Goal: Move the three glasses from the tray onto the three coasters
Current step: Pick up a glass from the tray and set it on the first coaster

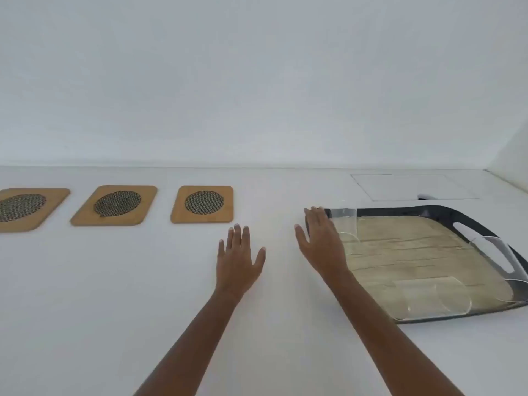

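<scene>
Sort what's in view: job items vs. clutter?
Job: three clear glasses, dark-rimmed tray with woven mat, three square wooden coasters with mesh circles.
Not job: rectangular flush panel in the white counter.

The scene is bright and evenly lit by soft, diffuse light whose source cannot be told. Shadows are faint: only a weak grey one lies on the white table [271, 281] beside the left hand [238, 260] and right hand [321, 242]. The white wall [257, 81] looks pale and washed out, almost merging with the table. Wide-angle distortion stretches the coasters [21, 208] at the left edge. The 3 glasses [347, 224] show thin glints, and the whole picture is slightly soft.
</scene>
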The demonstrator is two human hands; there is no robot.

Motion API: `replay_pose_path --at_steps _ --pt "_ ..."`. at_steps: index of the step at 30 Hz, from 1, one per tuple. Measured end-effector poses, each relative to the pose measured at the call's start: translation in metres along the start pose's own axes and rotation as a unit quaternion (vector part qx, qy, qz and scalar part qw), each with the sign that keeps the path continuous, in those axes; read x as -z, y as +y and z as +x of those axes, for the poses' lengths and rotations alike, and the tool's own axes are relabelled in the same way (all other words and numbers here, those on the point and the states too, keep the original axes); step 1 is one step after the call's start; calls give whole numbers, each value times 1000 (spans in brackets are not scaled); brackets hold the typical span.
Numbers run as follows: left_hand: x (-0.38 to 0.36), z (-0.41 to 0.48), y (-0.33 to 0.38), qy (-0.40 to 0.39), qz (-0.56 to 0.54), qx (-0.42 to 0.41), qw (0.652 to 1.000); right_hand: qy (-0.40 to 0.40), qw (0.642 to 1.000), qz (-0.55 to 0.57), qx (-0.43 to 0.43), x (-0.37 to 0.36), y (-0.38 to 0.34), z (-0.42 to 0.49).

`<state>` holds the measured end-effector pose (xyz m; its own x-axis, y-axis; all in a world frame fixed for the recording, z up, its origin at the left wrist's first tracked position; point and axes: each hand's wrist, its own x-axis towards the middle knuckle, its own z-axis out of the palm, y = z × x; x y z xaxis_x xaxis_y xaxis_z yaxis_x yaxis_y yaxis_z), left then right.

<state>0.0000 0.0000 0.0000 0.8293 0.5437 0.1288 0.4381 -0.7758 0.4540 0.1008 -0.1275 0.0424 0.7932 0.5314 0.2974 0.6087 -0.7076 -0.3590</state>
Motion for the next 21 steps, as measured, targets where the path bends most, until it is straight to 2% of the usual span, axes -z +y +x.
replay_pose_path --at_steps 3,7,13,21 --pt "-11 7 31 7 -59 -19 998 38 999 14 -34 16 31 10" --pt "-23 16 72 -10 -105 -52 993 31 994 62 -89 28 60 18" --pt "-35 23 107 -53 -96 -86 990 -56 963 164 -205 28 77 33" --pt "-48 27 135 -88 -65 -121 987 -105 923 244 -277 26 83 43"
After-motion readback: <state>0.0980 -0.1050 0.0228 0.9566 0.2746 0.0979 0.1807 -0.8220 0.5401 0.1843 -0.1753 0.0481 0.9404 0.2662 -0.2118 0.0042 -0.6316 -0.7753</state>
